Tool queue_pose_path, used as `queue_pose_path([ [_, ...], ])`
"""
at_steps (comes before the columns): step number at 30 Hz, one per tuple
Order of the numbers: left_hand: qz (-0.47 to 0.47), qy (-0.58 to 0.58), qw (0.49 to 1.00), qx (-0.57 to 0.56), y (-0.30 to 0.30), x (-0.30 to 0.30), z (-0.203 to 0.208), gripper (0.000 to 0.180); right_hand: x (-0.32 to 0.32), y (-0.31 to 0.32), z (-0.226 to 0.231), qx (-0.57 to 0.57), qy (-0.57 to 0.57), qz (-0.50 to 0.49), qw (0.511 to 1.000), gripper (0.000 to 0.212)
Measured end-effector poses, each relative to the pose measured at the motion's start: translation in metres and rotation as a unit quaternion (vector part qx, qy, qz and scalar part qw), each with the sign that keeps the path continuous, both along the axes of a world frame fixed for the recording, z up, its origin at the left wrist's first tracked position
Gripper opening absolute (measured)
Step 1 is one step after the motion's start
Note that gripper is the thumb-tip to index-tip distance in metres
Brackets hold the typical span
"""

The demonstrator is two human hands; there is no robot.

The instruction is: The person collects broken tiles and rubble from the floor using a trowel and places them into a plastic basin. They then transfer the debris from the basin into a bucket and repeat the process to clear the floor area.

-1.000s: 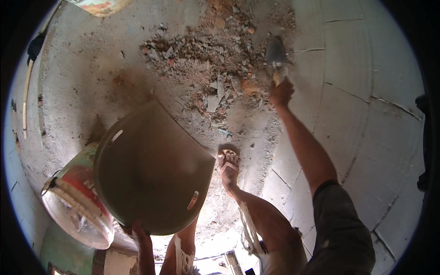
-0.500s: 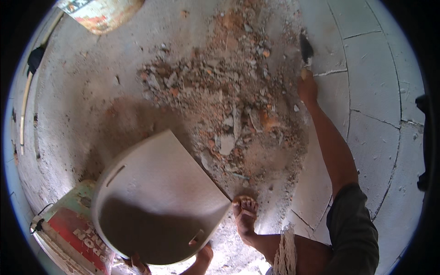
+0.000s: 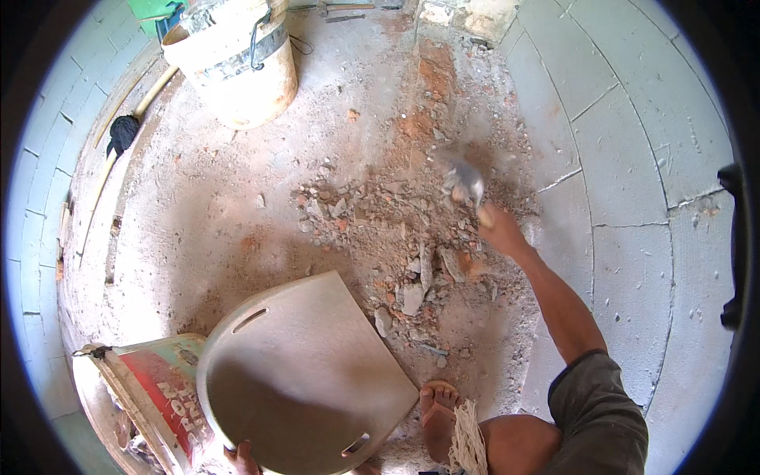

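My right hand (image 3: 503,231) is closed round the light handle of a trowel (image 3: 469,184). Its metal blade, smeared by motion, is over the far right part of a heap of broken brick and mortar rubble (image 3: 380,214). At the lower left, my left hand (image 3: 242,457) grips the near rim of a beige D-shaped scoop pan (image 3: 317,348); only some fingers show. The pan has slots near its curved side, and its straight edge faces the rubble. My foot (image 3: 438,412) in a sandal is beside the pan's right corner.
A red and green bucket (image 3: 170,380) leans beside the pan's left side. Farther off stands a dirty white bucket (image 3: 249,75). A long pole (image 3: 99,198) with a black wrapping lies along the left wall. A grey block wall (image 3: 633,174) rises on the right.
My right hand and the trowel have swung left from beside the wall onto the rubble. The view has tipped up, showing more of the white bucket. My left hand still grips the pan's rim.
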State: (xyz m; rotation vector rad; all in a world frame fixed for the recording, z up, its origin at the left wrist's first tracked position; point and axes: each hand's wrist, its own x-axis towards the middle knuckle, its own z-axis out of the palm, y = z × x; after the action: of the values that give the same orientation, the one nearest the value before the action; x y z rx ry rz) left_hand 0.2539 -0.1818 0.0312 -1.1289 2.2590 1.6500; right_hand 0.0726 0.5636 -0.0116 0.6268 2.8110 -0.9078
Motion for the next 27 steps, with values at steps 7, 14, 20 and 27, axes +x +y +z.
queue_pose_path([
  [7,-0.012,-0.005,0.998,0.061,-0.005,0.012,0.000,0.055,0.023,-0.068,0.022,0.038,0.084,0.090,0.992,0.036],
  [14,0.083,0.072,0.991,0.076,0.033,0.038,0.018,0.066,-0.127,0.018,-0.005,0.216,0.109,0.039,0.969,0.036],
  [20,0.093,0.058,0.991,0.079,0.044,0.053,0.036,0.063,-0.067,-0.017,0.024,0.141,0.101,0.153,0.973,0.036],
  [27,0.080,-0.073,0.991,0.072,0.046,0.039,0.043,0.045,-0.157,-0.052,0.005,0.099,0.157,0.165,0.969,0.046],
])
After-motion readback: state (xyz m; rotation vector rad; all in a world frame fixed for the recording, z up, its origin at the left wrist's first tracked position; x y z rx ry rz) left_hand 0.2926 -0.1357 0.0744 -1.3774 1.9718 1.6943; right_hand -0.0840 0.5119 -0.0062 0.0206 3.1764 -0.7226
